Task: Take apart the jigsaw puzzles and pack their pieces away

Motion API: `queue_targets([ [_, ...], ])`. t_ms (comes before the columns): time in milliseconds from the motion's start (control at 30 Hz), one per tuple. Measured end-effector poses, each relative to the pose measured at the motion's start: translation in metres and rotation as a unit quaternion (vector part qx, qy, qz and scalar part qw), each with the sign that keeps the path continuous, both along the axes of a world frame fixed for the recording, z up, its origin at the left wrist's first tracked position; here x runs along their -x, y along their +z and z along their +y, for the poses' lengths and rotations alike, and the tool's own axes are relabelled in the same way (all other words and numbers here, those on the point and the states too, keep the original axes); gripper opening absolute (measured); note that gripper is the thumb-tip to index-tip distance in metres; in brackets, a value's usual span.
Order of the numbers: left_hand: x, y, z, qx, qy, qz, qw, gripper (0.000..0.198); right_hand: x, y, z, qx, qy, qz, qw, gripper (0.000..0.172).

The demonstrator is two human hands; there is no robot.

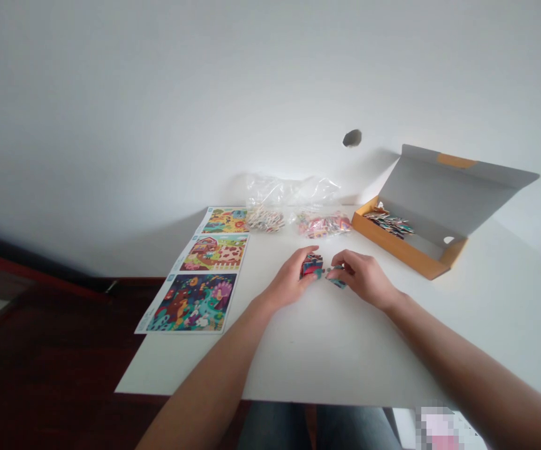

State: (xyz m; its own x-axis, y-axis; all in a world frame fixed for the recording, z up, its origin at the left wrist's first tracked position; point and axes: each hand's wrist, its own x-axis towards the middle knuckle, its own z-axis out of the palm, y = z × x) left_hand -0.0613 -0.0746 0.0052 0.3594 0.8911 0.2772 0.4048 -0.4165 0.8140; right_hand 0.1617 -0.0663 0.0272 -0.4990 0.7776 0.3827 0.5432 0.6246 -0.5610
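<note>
My left hand (293, 275) is closed around a small stack of jigsaw puzzle pieces (311, 266), dark red and teal on their printed faces. Close beside it, my right hand (361, 275) pinches a teal and dark puzzle piece (336, 281) between thumb and fingers. A narrow gap separates the two hands, just above the white table. Fingers partly cover the pieces, so their full pictures are hidden.
Three picture sheets (211, 253) lie in a column at the left. Behind the hands sit two clear bags of pieces (266, 219). At right, an open orange box (392, 253) holds loose pieces, its lid raised near the wall. The white table (293, 362) ends close to my lap.
</note>
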Motion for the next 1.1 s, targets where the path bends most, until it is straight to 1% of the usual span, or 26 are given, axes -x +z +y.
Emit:
queue_targets([
  [67,-0.001,0.0,-0.001,0.029,-0.013,-0.003,0.999,0.068,0.003,0.0,-0.002,-0.032,0.031,0.051,0.998,0.014],
  [167,-0.003,0.001,-0.004,0.042,-0.043,0.007,0.998,0.079,0.009,-0.002,-0.003,-0.064,0.049,0.079,0.994,0.017],
  [267,-0.005,0.001,-0.007,0.012,-0.071,0.029,0.997,0.09,0.017,-0.005,-0.002,-0.057,0.038,0.062,0.996,0.025],
  [333,-0.006,-0.001,-0.008,0.0,-0.078,0.037,0.996,0.096,0.022,-0.007,-0.002,-0.043,0.027,0.034,0.998,0.032],
  [400,-0.007,-0.003,-0.008,0.005,-0.072,0.03,0.997,0.094,0.024,-0.007,-0.002,-0.032,0.015,0.01,0.999,0.04],
  [467,-0.008,-0.005,-0.007,0.022,-0.063,0.005,0.998,0.088,0.024,-0.005,-0.002,-0.027,0.008,0.0,1.0,0.048],
  [500,-0.008,-0.005,-0.006,0.03,-0.059,-0.01,0.998,0.085,0.023,-0.004,-0.002,-0.027,0.011,-0.002,1.0,0.048],
  [533,-0.008,-0.005,-0.006,0.036,-0.055,-0.025,0.998,0.084,0.021,-0.003,-0.002,-0.027,0.018,-0.002,0.999,0.045],
  [633,-0.007,-0.003,-0.004,0.035,-0.036,-0.05,0.997,0.078,0.016,0.0,-0.003,-0.026,0.047,-0.003,0.999,0.027],
  [700,-0.006,-0.004,-0.003,0.024,-0.023,-0.053,0.998,0.072,0.014,0.0,-0.002,-0.028,0.05,0.0,0.998,0.022],
  [767,-0.005,-0.006,-0.002,0.012,-0.008,-0.04,0.999,0.069,0.014,-0.002,-0.002,-0.026,0.039,-0.006,0.999,0.024],
  [833,-0.004,-0.009,-0.002,0.002,0.002,-0.016,1.0,0.073,0.015,-0.004,-0.001,-0.014,0.027,-0.027,0.999,0.032],
  [933,-0.003,-0.012,-0.002,-0.005,-0.015,0.007,1.0,0.081,0.016,-0.008,0.001,0.0,0.024,-0.064,0.998,0.042],
  [1000,-0.003,-0.011,-0.003,-0.004,-0.029,0.002,1.0,0.081,0.016,-0.009,0.002,0.0,0.03,-0.073,0.997,0.037],
  [1100,-0.004,-0.008,-0.002,0.0,-0.02,-0.029,0.999,0.069,0.015,-0.009,0.003,0.005,0.029,-0.045,0.999,0.025],
])
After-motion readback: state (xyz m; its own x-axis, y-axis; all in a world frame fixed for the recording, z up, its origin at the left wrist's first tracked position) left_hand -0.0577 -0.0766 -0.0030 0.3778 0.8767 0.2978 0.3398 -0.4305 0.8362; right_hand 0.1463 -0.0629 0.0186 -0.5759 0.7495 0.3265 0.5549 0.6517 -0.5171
